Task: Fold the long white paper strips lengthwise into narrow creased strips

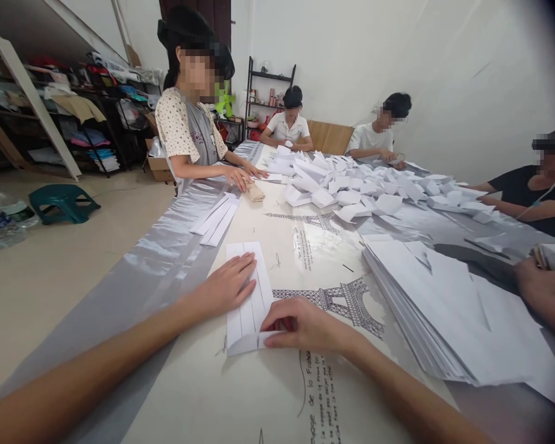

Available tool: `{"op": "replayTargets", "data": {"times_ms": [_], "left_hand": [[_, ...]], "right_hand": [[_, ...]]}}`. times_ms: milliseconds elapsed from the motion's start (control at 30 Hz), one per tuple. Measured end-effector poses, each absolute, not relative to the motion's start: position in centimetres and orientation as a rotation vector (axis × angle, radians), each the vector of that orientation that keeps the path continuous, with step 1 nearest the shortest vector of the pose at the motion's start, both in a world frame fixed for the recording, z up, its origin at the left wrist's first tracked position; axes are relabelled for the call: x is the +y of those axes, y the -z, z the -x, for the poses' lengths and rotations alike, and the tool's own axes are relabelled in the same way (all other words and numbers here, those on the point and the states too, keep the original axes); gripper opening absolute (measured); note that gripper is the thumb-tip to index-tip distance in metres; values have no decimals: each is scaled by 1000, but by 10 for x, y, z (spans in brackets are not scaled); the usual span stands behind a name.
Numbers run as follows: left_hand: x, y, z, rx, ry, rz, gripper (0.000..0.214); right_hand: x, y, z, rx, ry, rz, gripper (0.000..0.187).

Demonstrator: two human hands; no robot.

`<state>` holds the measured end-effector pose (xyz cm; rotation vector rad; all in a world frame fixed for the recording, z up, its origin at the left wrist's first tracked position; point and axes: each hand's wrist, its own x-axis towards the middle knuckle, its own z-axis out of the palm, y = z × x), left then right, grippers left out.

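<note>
A white sheet of paper [238,308] with lengthwise crease lines lies on the table in front of me. My left hand [229,282] rests flat across its upper part, fingers stretched out. At the near end, my right hand [300,324] pinches the paper's edge between thumb and fingers, and that end is curled up in a fold. To the right stands a thick stack of white paper sheets [425,302], apart from both hands. Further up on the left, several folded paper strips [217,219] lie together.
A large heap of folded white papers [346,182] covers the table's far middle. Co-workers sit or stand around it; one standing person's hand [238,177] touches a brown bundle [254,193]. A green stool [63,203] is on the floor at left. The table cover [189,394] has Eiffel Tower prints.
</note>
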<state>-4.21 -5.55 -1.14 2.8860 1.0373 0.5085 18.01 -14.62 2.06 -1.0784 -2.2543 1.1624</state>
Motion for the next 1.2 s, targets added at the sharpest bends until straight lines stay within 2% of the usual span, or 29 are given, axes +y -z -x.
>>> {"op": "replayTargets", "data": {"times_ms": [733,867,1000,1100,1200], "left_hand": [[-57,10,42,1018,-508,-2861,50],[-56,11,42,1012,-522,-2876,49],[-56,10,42,1008,-546,-2876,48],[-57,9,41,1020,-514,-2891,49],[-57,7,41,1032,-482,-2898,49]], "right_hand": [[-160,-6,-172,-2439,-597,1012,8],[-162,-4,-172,-2454,-245,1006,13],[-164,-5,-172,-2531,194,812,13],[-172,-11,-170,-2635,342,714,20],[-188,-15,-164,-2673,394,786,17]]}}
